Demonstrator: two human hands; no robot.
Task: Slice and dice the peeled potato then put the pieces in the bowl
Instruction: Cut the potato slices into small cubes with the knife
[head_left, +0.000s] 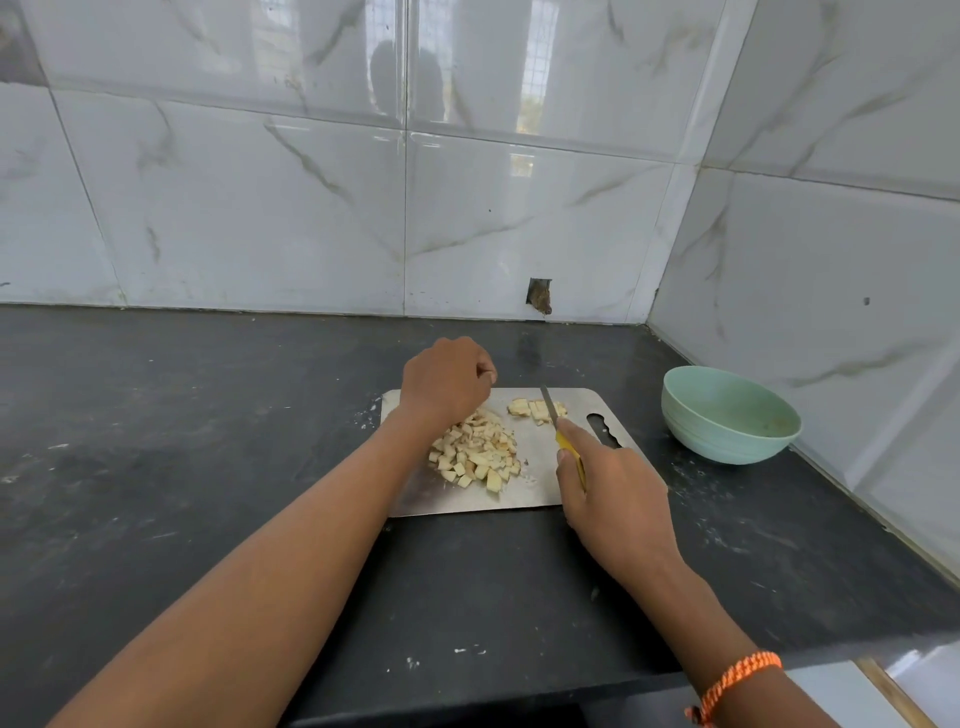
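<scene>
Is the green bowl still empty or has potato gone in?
Empty of potato: the green bowl shows only bare inner wall. The diced potato pile and uncut strips lie on the steel cutting board.

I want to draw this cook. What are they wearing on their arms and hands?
Both arms are bare, with no sleeves and no gloves. The left hand wears nothing. Behind the right hand, the wrist carries an orange braided thread bracelet with pale flecks.

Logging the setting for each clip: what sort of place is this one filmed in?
Most likely a home kitchen corner. A dark stone countertop meets glossy marble-look wall tiles, and a steel cutting board holds diced potato, with a green bowl standing beside it.
</scene>
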